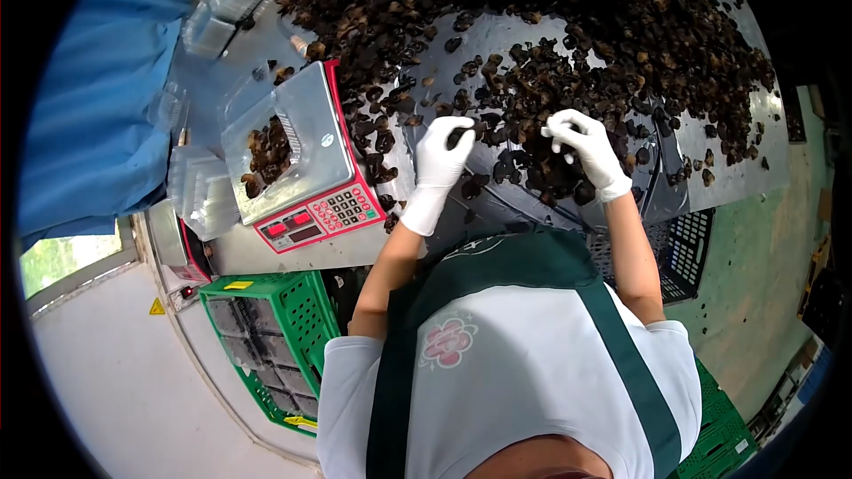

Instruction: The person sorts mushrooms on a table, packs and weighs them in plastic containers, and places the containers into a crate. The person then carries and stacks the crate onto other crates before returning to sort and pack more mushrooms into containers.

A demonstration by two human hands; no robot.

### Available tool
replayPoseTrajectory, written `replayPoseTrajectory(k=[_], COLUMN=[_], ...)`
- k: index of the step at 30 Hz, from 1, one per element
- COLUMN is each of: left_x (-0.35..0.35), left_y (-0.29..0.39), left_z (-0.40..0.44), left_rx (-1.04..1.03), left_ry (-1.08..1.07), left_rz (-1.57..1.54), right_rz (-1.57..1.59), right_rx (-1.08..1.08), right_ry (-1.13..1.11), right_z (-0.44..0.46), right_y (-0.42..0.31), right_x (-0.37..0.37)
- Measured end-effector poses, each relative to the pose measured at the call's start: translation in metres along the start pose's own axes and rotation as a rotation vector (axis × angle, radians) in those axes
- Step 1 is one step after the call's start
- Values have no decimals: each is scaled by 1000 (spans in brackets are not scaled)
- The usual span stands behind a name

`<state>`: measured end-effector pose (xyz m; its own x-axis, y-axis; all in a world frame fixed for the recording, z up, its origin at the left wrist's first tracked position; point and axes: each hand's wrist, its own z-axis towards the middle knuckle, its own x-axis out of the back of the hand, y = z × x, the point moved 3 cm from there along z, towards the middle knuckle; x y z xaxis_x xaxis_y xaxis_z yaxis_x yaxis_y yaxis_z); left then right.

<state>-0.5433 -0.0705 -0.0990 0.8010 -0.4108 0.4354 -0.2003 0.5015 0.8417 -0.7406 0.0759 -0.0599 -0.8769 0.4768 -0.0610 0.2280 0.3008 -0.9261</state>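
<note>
My left hand (442,155), in a white glove, is held just above the table with its fingers curled and thumb bent toward them. A dark piece, apparently a wood ear mushroom (457,136), shows between thumb and fingers. Also gloved, my right hand (587,149) hovers over a small heap of dark wood ear mushrooms (546,168); its bent fingers stand apart, and no piece is plainly seen in them. Between and beyond both hands, more loose mushrooms (559,80) lie spread on the grey metal table (479,35).
Left of my hands, a red-framed scale (311,217) bears a clear plastic tray (291,137) with mushrooms inside. Stacked clear trays (202,195) stand beside it. A large mushroom pile (621,0) covers the far side. Below are a green crate (306,319) and a black crate (683,257).
</note>
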Motion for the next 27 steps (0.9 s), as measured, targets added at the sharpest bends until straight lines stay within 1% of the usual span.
replayPoseTrajectory(k=[1, 2, 4, 5, 6, 8, 9, 10, 12, 14, 15, 16, 19, 20, 22, 23, 25, 26, 27], left_x=[9, 19, 30, 34, 38, 38, 39, 40, 43, 39, 38, 36, 25, 19, 7, 1, -6, -11, -13], left_y=[-4, 0, -9, -10, -12, -25, -31, -34, -37, -39, -32, -27, -23, -22, -23, -26, -21, -21, -16], left_z=[-9, -12, -18, -20, -21, -28, -30, -30, -28, -25, -21, -18, -16, -16, -15, -16, -15, -17, -18], left_rx=[517, 715, 857, 886, 882, 950, 956, 956, 933, 943, 937, 929, 965, 988, 976, 994, 1030, 1028, 1063], left_ry=[-92, -106, -46, -40, -35, 1, 20, 22, 29, 13, 8, 3, -33, -55, -110, -133, -170, -214, -258], left_rz=[-264, -486, -752, -825, -824, -1021, -1044, -1046, -1095, -1135, -1069, -1004, -1030, -1059, -1115, -1176, -1279, -1406, -1520], right_rz=[-127, -298, -593, -787, -1011, -1166, -1265, -1320, -1406, -1217, -1067, -993, -610, -550, -481, -322, -99, -14, 124], right_rx=[20, 66, 375, 350, 437, 644, 543, 612, 554, 635, 634, 483, 308, 278, 309, 55, -11, -46, -24], right_ry=[-13, -12, 34, 55, 84, 101, 14, 25, -49, 42, 88, 69, 71, 81, 85, 23, 38, 40, 45], right_z=[7, 14, 30, 34, 39, 48, 53, 60, 69, 63, 57, 54, 44, 38, 34, 29, 30, 31, 29], right_y=[1, 1, 1, -2, 3, 14, 15, 26, 37, 31, 26, 20, 10, 4, -1, 2, 13, 16, 11], right_x=[-5, -11, -29, -38, -47, -60, -68, -73, -73, -65, -59, -52, -26, -20, -13, -5, 5, 9, 7])
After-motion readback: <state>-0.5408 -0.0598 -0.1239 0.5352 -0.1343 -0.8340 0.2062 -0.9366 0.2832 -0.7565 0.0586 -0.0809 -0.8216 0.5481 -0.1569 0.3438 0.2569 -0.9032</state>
